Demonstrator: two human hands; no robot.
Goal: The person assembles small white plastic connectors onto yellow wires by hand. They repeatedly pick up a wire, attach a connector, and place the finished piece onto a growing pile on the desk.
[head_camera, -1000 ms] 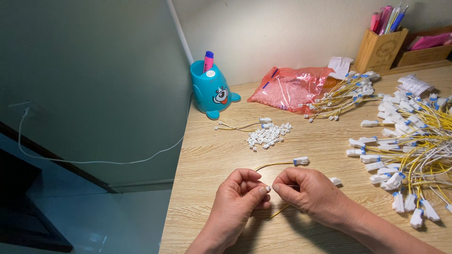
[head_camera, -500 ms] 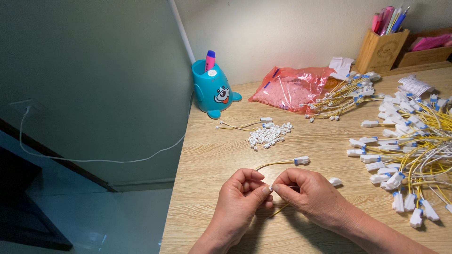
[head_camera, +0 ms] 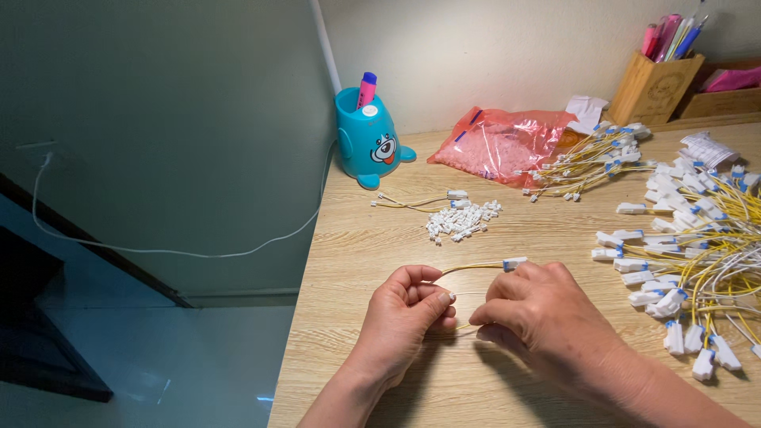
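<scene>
My left hand (head_camera: 404,313) and my right hand (head_camera: 535,309) are close together low on the wooden desk (head_camera: 372,246). Both pinch a thin yellow wire (head_camera: 472,268) between fingertips. The wire arcs up from my left fingers to a small white connector with a blue band (head_camera: 514,262) just above my right knuckles. What sits between the fingertips is hidden.
A small heap of white connector pieces (head_camera: 462,219) lies ahead. A big pile of yellow wires with white connectors (head_camera: 697,230) fills the right. Further back stand a teal animal-shaped pen pot (head_camera: 366,141), a pink plastic bag (head_camera: 499,147) and a wooden pen holder (head_camera: 652,85).
My right hand has shifted slightly left over the wire, hiding the loose connector beside it. My left hand stays in place.
</scene>
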